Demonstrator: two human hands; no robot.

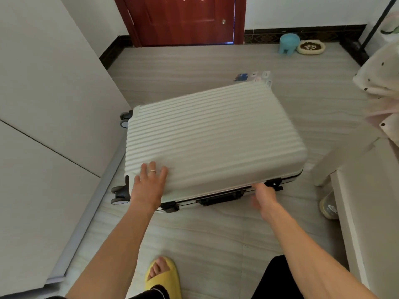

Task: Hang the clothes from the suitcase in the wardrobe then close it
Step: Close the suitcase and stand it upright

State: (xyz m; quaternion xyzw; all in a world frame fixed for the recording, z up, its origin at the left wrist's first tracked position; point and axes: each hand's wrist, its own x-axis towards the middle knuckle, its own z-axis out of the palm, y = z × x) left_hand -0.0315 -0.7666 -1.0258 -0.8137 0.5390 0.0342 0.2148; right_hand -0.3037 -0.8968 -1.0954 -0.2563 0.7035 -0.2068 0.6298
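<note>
The white ribbed suitcase [216,134] lies flat on the floor [216,234], long axis left to right, its latch edge facing the person. The left hand [148,184] rests flat, fingers spread, on the lid's near-left corner. The blurred right hand [264,196] reaches the seam beside the right latch [274,184]; its grip is unclear.

The suitcase [216,134] was white, ribbed in stripes, with black latches [170,207]; the floor [194,234] was grey with faint wavy streaks. The door [183,20] was dark red, the slipper [166,279] yellow, the stool [288,43] pale blue, the fabric [377,76] cream with dark dots.
</note>
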